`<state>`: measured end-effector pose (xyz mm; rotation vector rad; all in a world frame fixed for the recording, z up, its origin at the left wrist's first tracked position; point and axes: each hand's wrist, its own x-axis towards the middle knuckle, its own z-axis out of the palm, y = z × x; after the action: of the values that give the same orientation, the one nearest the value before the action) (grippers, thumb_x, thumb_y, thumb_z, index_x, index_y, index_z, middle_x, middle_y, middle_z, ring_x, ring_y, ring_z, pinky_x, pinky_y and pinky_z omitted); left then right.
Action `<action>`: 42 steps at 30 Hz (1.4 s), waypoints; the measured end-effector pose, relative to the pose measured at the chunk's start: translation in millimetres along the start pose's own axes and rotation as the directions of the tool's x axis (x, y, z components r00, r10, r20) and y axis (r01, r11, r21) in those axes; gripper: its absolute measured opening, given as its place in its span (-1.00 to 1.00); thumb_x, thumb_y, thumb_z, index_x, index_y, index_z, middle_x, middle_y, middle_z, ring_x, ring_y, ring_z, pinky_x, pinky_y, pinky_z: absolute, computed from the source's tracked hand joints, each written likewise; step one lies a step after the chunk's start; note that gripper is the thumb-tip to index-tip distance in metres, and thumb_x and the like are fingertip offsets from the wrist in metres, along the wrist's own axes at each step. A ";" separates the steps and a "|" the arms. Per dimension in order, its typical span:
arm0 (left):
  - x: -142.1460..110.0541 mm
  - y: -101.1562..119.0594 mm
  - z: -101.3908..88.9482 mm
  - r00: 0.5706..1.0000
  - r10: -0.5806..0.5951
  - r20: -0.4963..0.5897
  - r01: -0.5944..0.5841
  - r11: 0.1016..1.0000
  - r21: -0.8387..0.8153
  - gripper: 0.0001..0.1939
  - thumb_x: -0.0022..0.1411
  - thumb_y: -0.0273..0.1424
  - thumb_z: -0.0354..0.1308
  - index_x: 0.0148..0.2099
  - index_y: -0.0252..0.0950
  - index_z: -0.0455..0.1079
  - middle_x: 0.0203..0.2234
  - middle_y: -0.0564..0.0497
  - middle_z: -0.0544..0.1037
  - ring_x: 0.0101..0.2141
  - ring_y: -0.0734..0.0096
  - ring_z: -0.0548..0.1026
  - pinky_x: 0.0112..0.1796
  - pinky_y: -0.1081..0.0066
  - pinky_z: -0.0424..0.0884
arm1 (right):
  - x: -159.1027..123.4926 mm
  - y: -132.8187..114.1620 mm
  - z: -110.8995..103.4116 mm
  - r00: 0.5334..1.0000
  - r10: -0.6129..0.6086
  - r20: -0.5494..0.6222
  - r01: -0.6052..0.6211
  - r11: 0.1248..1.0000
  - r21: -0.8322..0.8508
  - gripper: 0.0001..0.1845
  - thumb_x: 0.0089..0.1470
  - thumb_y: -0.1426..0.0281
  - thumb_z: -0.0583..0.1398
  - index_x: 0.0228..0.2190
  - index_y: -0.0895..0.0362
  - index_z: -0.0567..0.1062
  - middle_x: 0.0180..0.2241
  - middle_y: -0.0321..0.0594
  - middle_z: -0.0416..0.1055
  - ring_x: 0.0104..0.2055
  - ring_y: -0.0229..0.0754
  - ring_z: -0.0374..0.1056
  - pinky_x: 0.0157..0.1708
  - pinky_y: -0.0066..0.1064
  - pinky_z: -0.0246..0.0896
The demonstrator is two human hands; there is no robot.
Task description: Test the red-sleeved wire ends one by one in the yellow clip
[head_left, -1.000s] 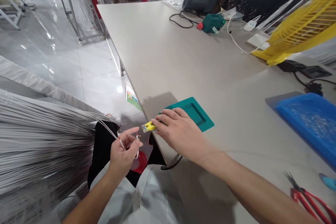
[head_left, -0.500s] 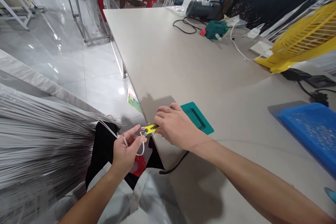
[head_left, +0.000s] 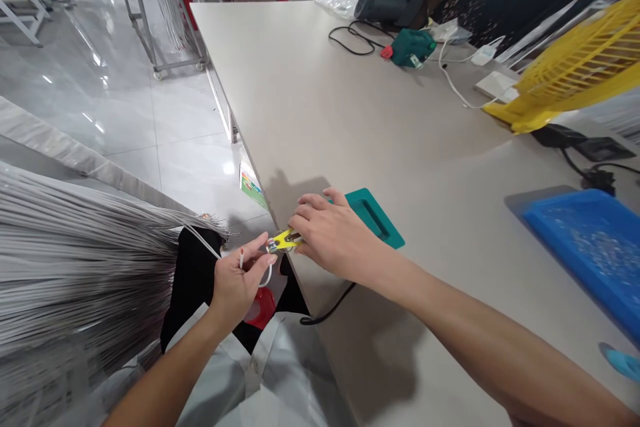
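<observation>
At the near edge of the grey table (head_left: 350,100), my right hand (head_left: 333,237) presses down on a small yellow clamp tool (head_left: 284,239) fixed to a teal base (head_left: 376,216). My left hand (head_left: 239,280) sits just off the table edge and pinches a thin white wire (head_left: 206,244) drawn from a big bundle of white wires (head_left: 75,253) on the left. The wire's looped end (head_left: 267,278) reaches the tool's jaws. A black cable (head_left: 327,309) runs from under my right wrist over the table edge.
A blue tray (head_left: 590,247) lies at the right, with a yellow fan (head_left: 575,67) behind it. A green tool (head_left: 410,47), black cords, a white adapter and a dark machine (head_left: 395,3) stand at the back. Metal racks stand on the glossy tiled floor at left.
My left hand has moved right and brought the wire's end up to the yellow tool. My right hand has stayed on the tool. The red scissors have dropped out of view.
</observation>
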<state>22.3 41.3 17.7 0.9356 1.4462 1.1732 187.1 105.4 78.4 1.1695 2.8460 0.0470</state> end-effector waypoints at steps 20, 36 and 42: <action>-6.2 -2.8 -10.8 0.997 -0.066 -0.032 0.065 0.998 -0.005 -0.62 -0.10 -0.42 0.28 -0.14 -0.29 0.52 -0.59 0.07 0.51 -0.61 0.58 0.33 -0.57 0.57 0.29 | -5.0 0.1 10.9 0.998 0.033 -0.046 -0.033 0.999 -0.012 -0.44 -0.14 0.11 0.29 -0.15 0.21 0.42 -0.29 -0.07 0.46 -0.10 0.06 0.22 -0.05 -0.09 -0.14; -25.2 3.3 -15.5 0.994 0.062 0.093 -0.065 0.997 0.033 -0.68 0.04 -0.40 0.20 -0.11 -0.32 0.49 -0.52 0.01 0.56 -0.56 0.53 0.38 -0.49 0.52 0.33 | -0.1 -39.0 1.1 0.935 -0.108 -0.338 0.215 0.930 0.298 -0.74 0.15 0.41 0.01 -0.47 0.18 0.44 -0.43 -0.20 0.43 -0.24 -0.17 0.26 -0.17 -0.25 -0.04; -24.0 -1.4 -13.6 0.995 0.067 0.074 -0.076 0.989 0.124 -0.75 0.01 -0.47 0.16 -0.21 -0.30 0.52 -0.55 0.04 0.55 -0.64 0.62 0.26 -0.58 0.56 0.24 | -4.6 -19.9 -5.3 0.945 -0.161 -0.284 0.230 0.946 0.229 -0.74 0.14 0.40 0.04 -0.52 0.18 0.44 -0.46 -0.22 0.42 -0.32 -0.21 0.28 -0.11 -0.22 -0.06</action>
<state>13.6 15.4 22.0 1.1141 1.4548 1.0996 176.0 88.1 82.9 0.9697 3.2733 -0.2030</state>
